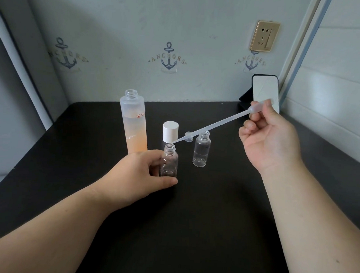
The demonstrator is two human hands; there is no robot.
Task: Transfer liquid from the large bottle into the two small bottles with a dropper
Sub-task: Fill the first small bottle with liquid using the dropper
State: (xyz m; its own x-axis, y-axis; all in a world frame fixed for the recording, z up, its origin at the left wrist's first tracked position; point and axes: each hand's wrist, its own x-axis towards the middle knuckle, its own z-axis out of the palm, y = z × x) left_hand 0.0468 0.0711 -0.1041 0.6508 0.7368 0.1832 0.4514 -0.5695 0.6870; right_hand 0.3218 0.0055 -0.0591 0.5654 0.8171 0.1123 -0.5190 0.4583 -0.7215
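The large bottle stands upright and uncapped on the black worktop, frosted clear, with orange liquid up to about half. Two small clear bottles stand open: the near one to its right, the far one further right. The thin clear dropper slants, its tip just above the near bottle's mouth.

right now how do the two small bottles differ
The near small bottle is held by the left hand; the far small bottle stands free, untouched. The dropper, pinched in the right hand, has its tip just above the near small bottle's mouth; it only crosses in front of the far small bottle's neck. Both are clear, uncapped and upright on the black table, and no liquid shows plainly in either.
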